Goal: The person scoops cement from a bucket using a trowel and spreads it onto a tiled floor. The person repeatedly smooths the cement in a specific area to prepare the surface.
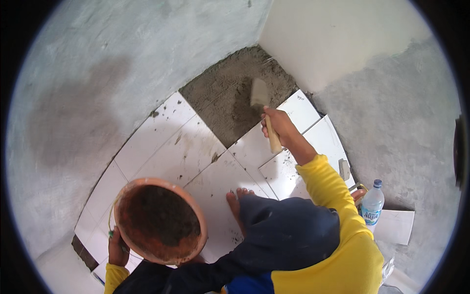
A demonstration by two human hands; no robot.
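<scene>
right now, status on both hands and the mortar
Right hand gripping trowel over mortar bed. Left hand against orange bucket. Dark specks on white tiles beside bed.

I watch through one head-worn fisheye lens, tilted steeply down and facing the far corner of the grey and off-white plastered walls (166, 44). The round orange-brown bucket (202, 229) looms close at near left; the flat white floor tiles (215, 191) lie farther below.
</scene>
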